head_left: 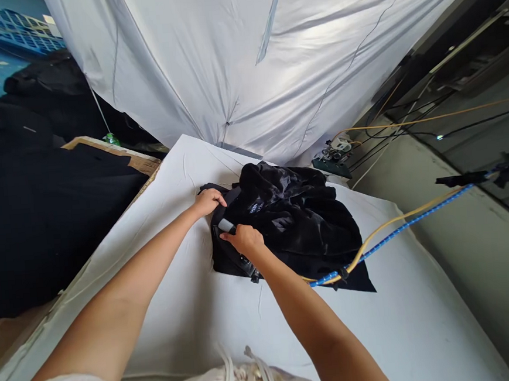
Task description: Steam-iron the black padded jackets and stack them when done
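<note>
A black, shiny garment (pixel 300 210) with a small light label lies bunched on the white-covered table. At its left edge, my left hand (pixel 210 202) has its fingers closed on the dark fabric. My right hand (pixel 246 238) is wrapped around what looks like a steam iron (pixel 226 225), its grey front showing beyond my fingers and dark fittings below my wrist. The iron rests on or just over the garment's left border; its underside is hidden. A blue hose (pixel 394 234) and a yellow cable run from it to the right.
The white table cover (pixel 423 312) extends around the garment. A small machine on a green base (pixel 332 167) sits at the back right. White sheeting (pixel 226 57) hangs behind. Dark cloth (pixel 39 201) is piled at the left, beside a cardboard edge (pixel 142 164).
</note>
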`<state>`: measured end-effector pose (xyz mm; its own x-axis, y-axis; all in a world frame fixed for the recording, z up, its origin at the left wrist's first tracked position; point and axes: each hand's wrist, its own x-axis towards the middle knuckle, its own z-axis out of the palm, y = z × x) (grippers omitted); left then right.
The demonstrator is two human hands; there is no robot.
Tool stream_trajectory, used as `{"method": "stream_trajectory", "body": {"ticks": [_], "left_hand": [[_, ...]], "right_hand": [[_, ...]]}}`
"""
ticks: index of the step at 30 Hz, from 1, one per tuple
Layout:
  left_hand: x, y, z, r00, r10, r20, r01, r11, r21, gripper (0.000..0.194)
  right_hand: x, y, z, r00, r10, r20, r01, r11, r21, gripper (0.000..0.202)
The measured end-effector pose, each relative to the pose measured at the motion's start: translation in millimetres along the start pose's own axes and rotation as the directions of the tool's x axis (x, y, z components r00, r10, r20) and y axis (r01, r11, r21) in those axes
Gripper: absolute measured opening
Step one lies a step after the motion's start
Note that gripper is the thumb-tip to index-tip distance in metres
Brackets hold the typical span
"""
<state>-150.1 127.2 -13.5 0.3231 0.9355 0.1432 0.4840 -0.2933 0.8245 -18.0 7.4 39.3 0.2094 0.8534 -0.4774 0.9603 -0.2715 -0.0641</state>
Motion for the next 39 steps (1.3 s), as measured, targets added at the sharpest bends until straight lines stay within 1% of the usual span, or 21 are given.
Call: {"method": "stream_trajectory", "body": {"ticks": [2,4,7,11,16,20,22,27,31,35,39], "left_hand": [[5,5,-5.2,1.000,0.030,-0.001,-0.030,0.999,-0.026,0.030],[7,10,-10.7,0.999,0.025,-0.028,-0.026,0.998,-0.053,0.031],[7,17,-17.0,0.997,0.019,-0.076,-0.024,0.998,-0.066,0.031],[3,21,-21.3,0.993,0.017,-0.121,-0.023,0.999,-0.049,0.029],[-2,21,-21.0,0.990,0.003,-0.139,-0.006,1.000,-0.017,0.030],[-9,22,-18.4,0.991,0.011,-0.131,-0.013,1.000,-0.013,0.030],[-14,22,-17.8,0.992,0.019,-0.127,-0.021,1.000,-0.017,0.031],[-20,16,-15.4,0.993,0.020,-0.120,-0.022,1.000,-0.019,0.031],[-20,12,-9.6,0.993,0.022,-0.114,-0.025,1.000,-0.020,0.030],[-17,17,-4.2,0.996,0.031,-0.079,-0.033,0.999,-0.020,0.028],[-14,28,-1.5,0.995,0.079,-0.060,-0.082,0.996,-0.036,0.026]], "right_hand": [[8,-9,-3,1.000,0.006,0.012,-0.007,1.000,0.020,0.066],[15,-14,-6,1.000,0.012,0.022,-0.012,0.999,0.034,0.068],[22,-12,-7,0.999,0.017,0.031,-0.018,0.999,0.043,0.071],[23,4,-4,0.998,0.049,0.048,-0.051,0.998,0.046,0.075],[13,27,0,0.995,0.096,0.038,-0.098,0.994,0.047,0.076],[2,39,-5,0.990,0.137,0.030,-0.139,0.989,0.048,0.075],[-4,42,-9,0.990,0.136,0.037,-0.138,0.990,0.034,0.073],[-16,42,-10,0.996,0.046,0.077,-0.046,0.999,-0.008,0.071],[-14,29,-4,0.997,-0.015,0.079,0.016,1.000,-0.012,0.070],[-4,12,-5,0.993,-0.085,0.080,0.085,0.996,0.002,0.072],[0,2,-7,0.966,-0.205,0.160,0.205,0.979,0.015,0.072]]}}
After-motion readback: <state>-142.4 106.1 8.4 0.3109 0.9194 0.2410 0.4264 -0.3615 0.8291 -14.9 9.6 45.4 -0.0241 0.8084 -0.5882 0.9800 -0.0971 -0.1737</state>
